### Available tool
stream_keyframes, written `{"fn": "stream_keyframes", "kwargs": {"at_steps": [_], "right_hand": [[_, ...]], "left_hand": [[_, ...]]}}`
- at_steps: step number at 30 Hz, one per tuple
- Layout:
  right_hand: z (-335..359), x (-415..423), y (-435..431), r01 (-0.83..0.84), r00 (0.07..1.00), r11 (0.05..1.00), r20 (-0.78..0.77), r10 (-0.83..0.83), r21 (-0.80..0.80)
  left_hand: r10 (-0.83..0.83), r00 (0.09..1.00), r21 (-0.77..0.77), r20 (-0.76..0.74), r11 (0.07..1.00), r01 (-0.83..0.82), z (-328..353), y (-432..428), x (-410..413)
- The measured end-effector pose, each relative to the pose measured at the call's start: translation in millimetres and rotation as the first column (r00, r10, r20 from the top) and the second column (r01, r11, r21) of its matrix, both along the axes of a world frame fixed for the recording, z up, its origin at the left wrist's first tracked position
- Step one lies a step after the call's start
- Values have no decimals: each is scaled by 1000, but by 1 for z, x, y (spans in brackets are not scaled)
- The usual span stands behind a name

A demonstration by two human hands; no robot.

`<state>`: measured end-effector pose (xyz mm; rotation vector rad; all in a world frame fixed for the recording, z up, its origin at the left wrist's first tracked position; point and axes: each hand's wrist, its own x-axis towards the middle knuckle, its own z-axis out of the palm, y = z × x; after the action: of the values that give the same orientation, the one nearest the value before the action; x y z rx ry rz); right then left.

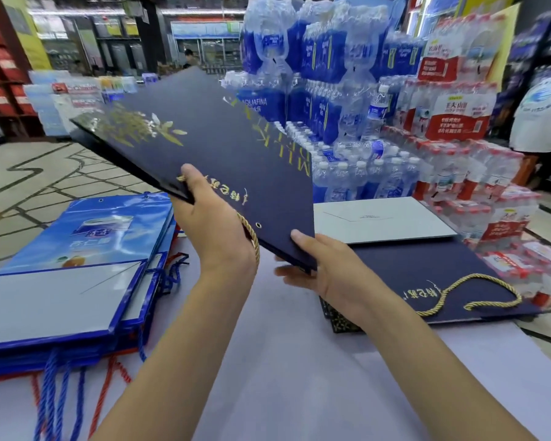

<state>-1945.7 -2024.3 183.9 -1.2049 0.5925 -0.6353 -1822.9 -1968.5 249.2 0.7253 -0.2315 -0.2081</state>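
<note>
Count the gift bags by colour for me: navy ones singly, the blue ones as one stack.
Navy bags: 2, the held navy bag and the flat navy bag
Stacks: 1, the blue bag stack
Total: 3

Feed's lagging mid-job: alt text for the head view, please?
The left hand and right hand grip the near edge of a flat, folded navy gift bag, tilted up above a white table. Blue bags lie stacked at left, a second navy bag at right, bottled water packs behind.

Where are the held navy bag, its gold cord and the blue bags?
navy bag (210, 148), head view, printed face.
gold cord (251, 233), head view, loop below eyelet.
blue bags (86, 249), head view, top bag's face.
</note>
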Motion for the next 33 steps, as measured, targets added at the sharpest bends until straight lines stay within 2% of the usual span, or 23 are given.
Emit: {"fn": "stream_keyframes", "kwargs": {"at_steps": [2,5,8,11,12,15,17,19,22,24,27,29,33], "right_hand": [[2,-2,-3,14,993,999,116,-19,40],[4,-10,-17,178,970,983,159,-182,35],[10,-30,-35,351,931,936,107,-349,0],[9,-47,-48,418,906,905,-41,-422,-83],[8,-49,-50,431,891,893,-93,-444,-127],[-2,-46,-53,467,807,820,-221,-548,-330],[-10,-43,-53,424,731,752,-299,-613,-505],[-17,-39,-54,341,687,693,-335,-645,-636],[-22,-33,-54,224,658,624,-356,-663,-749],[-25,-27,-51,135,635,585,-384,-671,-799],[-33,-21,-50,37,588,573,-446,-675,-819],[-35,-21,-51,0,552,568,-474,-686,-823],[-36,-19,-53,-87,450,565,-538,-713,-821]], "left_hand": [[-64,998,4,7,998,64,0,0,3],[-155,988,108,15,982,153,-9,4,13],[-264,963,217,-48,939,268,-24,11,32],[-309,949,379,-54,873,306,-38,19,50],[-340,940,476,-34,821,314,-41,21,54],[-444,895,768,28,583,265,-53,27,66],[-484,873,896,61,411,166,-59,30,73],[-502,854,973,133,230,-17,-63,33,79],[-515,768,900,380,16,-435,-70,39,76],[-536,662,772,524,-30,-635,-78,40,65],[-662,542,642,517,-119,-757,-87,36,50],[-698,534,625,477,-158,-764,-92,32,52],[-730,511,609,453,-165,-776,-96,32,54]]}}
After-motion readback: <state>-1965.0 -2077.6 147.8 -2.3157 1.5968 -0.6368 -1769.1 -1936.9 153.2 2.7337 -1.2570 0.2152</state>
